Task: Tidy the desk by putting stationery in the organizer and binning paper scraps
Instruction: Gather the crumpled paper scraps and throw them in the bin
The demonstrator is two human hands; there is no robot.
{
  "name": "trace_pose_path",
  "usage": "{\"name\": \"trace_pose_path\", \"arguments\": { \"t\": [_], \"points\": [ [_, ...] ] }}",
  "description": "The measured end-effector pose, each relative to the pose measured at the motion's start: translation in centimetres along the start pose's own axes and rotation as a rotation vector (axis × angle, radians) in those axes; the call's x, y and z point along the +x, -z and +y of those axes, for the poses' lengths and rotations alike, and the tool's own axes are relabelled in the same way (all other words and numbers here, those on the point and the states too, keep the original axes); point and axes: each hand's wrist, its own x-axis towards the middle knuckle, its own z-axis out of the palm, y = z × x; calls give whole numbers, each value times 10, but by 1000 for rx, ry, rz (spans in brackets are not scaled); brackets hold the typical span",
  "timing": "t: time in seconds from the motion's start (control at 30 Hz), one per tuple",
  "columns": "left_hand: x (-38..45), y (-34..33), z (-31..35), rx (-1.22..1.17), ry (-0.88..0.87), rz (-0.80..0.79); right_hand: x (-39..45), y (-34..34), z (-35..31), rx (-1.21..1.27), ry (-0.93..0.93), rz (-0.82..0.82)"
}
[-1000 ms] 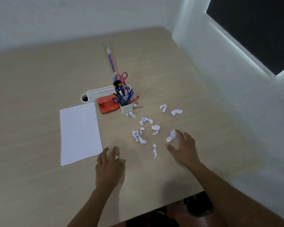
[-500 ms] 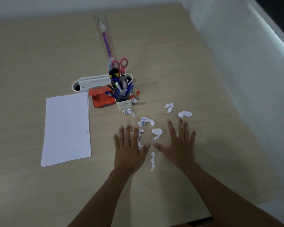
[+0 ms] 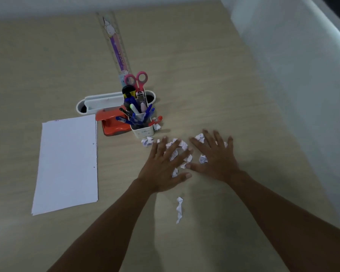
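Both hands are lying flat, fingers spread, over crumpled paper scraps on the desk.

The left hand and right hand are pressing white, purple-marked scraps toward the desk's near edge, gripping nothing. One twisted scrap is lying lengthwise toward that edge. The organizer is standing upright mid-desk, one ruler pointing to the far edge.

I see table pale beige, faint wood grain. Paper sheet plain white. Scraps white with bluish-purple marks. Organizer white, small dark print on front; pens inside mostly blue. Scissors pink-handled. Ruler clear, purple-pink strip with cartoon print. Hole punch orange-red. Long tray white.
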Motion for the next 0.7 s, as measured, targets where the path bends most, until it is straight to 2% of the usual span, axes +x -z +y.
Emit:
{"name": "trace_pose_path", "arguments": {
  "t": [0.13,0.27,0.43,0.57,0.63,0.7],
  "points": [
    [-2,-4,7,-72,26,111,-8,-7,-5,67,55,226],
    [-4,-3,11,-74,79,184,-16,-11,-17,137,179,242],
    [-4,-6,12,-126,58,204,-22,-14,-19,151,257,358],
    [-11,9,11,-254,112,210,-33,-5,-24,322,136,306],
    [-17,20,8,-352,166,192,-37,-1,-27,432,46,221],
    [-24,31,6,-427,292,147,-38,1,-30,543,-63,101]
  ]
}}
